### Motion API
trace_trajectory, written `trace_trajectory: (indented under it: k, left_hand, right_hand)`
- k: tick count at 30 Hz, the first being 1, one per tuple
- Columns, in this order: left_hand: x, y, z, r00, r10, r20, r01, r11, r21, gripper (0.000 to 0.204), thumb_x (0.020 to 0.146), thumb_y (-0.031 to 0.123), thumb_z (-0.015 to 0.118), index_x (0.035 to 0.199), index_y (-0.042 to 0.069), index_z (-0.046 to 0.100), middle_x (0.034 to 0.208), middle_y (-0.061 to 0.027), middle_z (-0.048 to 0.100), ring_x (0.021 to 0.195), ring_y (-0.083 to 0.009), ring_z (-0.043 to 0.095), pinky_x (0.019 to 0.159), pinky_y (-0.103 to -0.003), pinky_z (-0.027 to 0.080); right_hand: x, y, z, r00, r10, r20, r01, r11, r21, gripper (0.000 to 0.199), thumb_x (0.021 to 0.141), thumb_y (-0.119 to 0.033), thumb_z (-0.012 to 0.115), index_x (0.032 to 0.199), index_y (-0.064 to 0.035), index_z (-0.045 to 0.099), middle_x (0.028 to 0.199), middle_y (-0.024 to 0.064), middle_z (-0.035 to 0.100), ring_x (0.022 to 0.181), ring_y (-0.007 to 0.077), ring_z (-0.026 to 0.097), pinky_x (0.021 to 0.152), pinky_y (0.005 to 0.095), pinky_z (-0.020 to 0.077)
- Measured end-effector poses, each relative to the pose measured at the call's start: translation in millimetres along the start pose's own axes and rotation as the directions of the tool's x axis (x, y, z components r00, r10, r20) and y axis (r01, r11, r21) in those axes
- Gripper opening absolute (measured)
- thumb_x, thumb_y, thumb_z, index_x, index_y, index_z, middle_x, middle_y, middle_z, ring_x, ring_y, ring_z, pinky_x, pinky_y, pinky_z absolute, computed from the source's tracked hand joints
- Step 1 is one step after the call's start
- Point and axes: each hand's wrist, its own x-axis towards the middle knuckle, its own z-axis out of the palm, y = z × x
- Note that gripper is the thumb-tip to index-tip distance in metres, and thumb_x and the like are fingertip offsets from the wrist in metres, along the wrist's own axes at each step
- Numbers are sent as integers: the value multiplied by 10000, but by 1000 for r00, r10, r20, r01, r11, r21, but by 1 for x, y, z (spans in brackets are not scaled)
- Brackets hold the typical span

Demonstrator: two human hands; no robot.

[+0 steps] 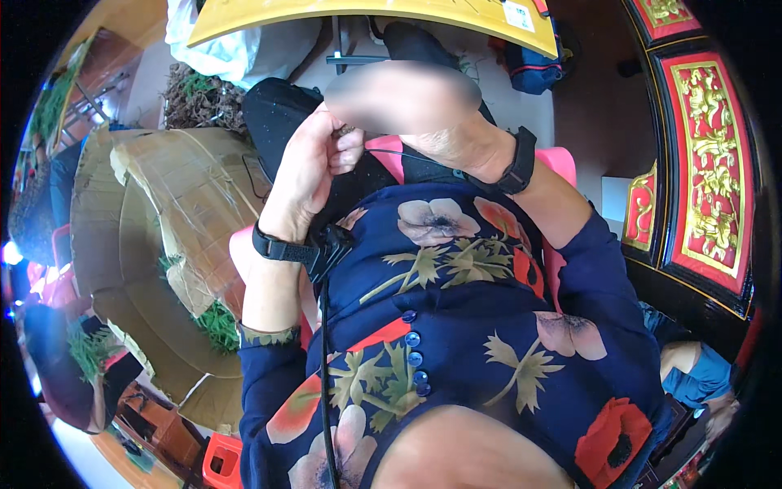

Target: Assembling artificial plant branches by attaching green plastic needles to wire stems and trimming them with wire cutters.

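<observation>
My left hand (314, 155) is raised over my lap, its fingers curled and closed. A small brown bit (347, 129) shows at the fingertips, too small to name. Close beside it is my right hand (456, 143), bent inward at the wrist. A blurred patch covers its fingers and whatever lies between the two hands. Black bands with small devices sit on my left wrist (281, 247) and right wrist (521, 159). A thin black cord (399, 152) runs between the hands and the right wristband.
A yellow tabletop (366, 11) stands ahead. To the left are a white plastic bag (213, 50), a brown rooty clump (204, 98) and a torn cardboard box (122, 220) holding green sprigs (218, 326). A carved red-gold panel (710, 171) stands right. Other people (69, 367) are at the edges.
</observation>
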Motion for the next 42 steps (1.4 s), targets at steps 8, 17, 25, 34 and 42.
trace_trajectory:
  k: [8, 17, 25, 34, 42]
  left_hand:
    - [2, -14, 9, 933, 348, -91, -283, 867, 410, 257, 901, 102, 512, 1111, 53, 373, 711, -29, 503, 558, -118, 467, 517, -235, 389]
    - [-6, -16, 22, 778, 581, 237, -228, -90, 969, 338, 909, 131, 516, 1160, 33, 311, 826, -219, 590, 781, -320, 637, 669, -374, 486]
    - [-2, -9, 10, 914, 404, -24, -335, 787, 518, 328, 913, 128, 517, 1162, 50, 318, 760, -46, 518, 591, -125, 480, 527, -244, 395]
    - [-4, 16, 22, 990, 119, 78, -125, 989, 84, 237, 927, 139, 494, 1124, 87, 372, 705, 21, 389, 564, -49, 328, 480, -184, 262]
    - [-8, 32, 43, 975, 19, 220, 15, 988, -152, 171, 936, 145, 480, 1086, 97, 414, 684, 26, 356, 539, -52, 306, 469, -185, 250]
  right_hand:
    - [-2, -1, -5, 995, 82, 52, -73, 985, -159, 64, 769, -19, 587, 825, -25, 617, 807, 90, 597, 704, 259, 610, 613, 306, 508]
    - [2, -8, -4, 925, 354, 136, -324, 924, -202, 68, 782, -60, 571, 777, -6, 611, 683, 106, 576, 651, 280, 597, 574, 317, 475]
    - [14, 19, -28, 949, 267, 169, -296, 938, 180, 136, 810, -50, 585, 919, -25, 663, 731, 72, 566, 677, 219, 575, 611, 291, 454]
    - [35, 34, -46, 956, -118, 270, 20, 940, 340, 180, 773, -31, 641, 950, -53, 666, 940, 65, 559, 792, 195, 575, 693, 273, 462]
    - [57, 27, -74, 945, -174, 275, 87, 949, 302, 123, 770, -101, 659, 887, -61, 657, 948, 63, 596, 863, 209, 560, 756, 304, 448]
